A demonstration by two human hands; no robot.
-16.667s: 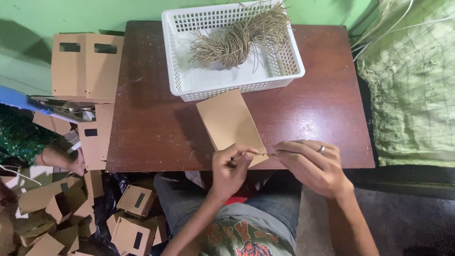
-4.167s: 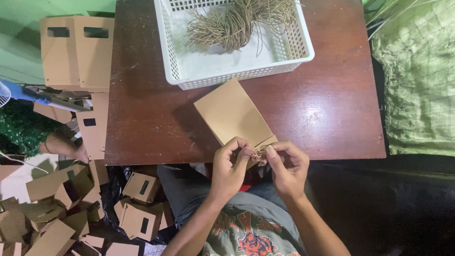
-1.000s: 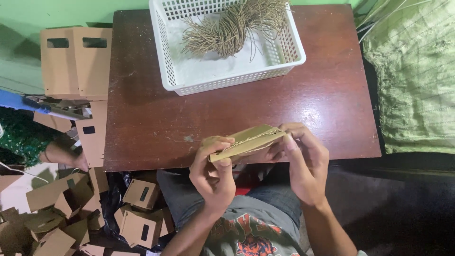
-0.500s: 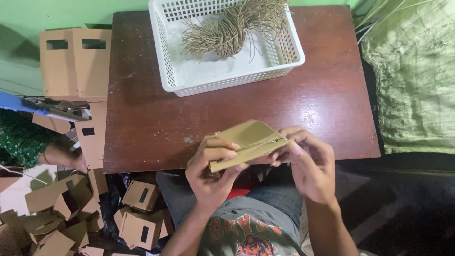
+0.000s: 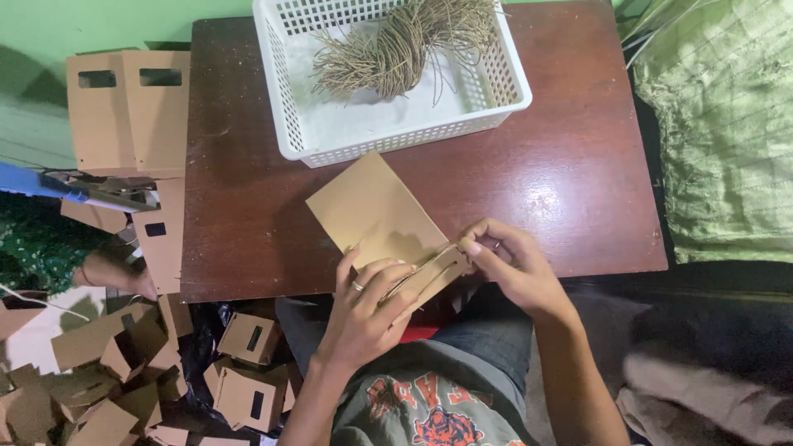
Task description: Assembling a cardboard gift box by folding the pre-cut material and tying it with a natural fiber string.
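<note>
Lying flat on the dark wooden table (image 5: 248, 124), the brown paper bag (image 5: 372, 211) has its open mouth hanging over the near edge, toward the person's lap. The left hand (image 5: 368, 310) presses down on that mouth end, fingers curled and closed over the folded top band, a ring showing on one finger. The right hand (image 5: 512, 268) comes in from the other side, thumb and forefinger pinched together at the corner of the mouth; whether they grip a strand of cord or only the paper edge is too small to tell. Judging from this, the step in hand looks like fitting a handle to the bag's top, with the left hand steadying the paper while the right works at a hole or fold. The next move would seem to call for a fine pinch and a steady bag, since the mouth end has no table under it and could buckle. Behind the bag, touching or just beside its far corner, stands a white plastic basket (image 5: 289, 124) holding a loose bundle of tan twine pieces (image 5: 388, 54). To the left of the table lean flat brown bags with cut-out handles (image 5: 124, 107), and more bags (image 5: 239, 372) lie heaped on the floor below. Another person's hand (image 5: 111, 272) shows at the far left, near that heap. A green cloth (image 5: 727, 140) lies to the right of the table.
</note>
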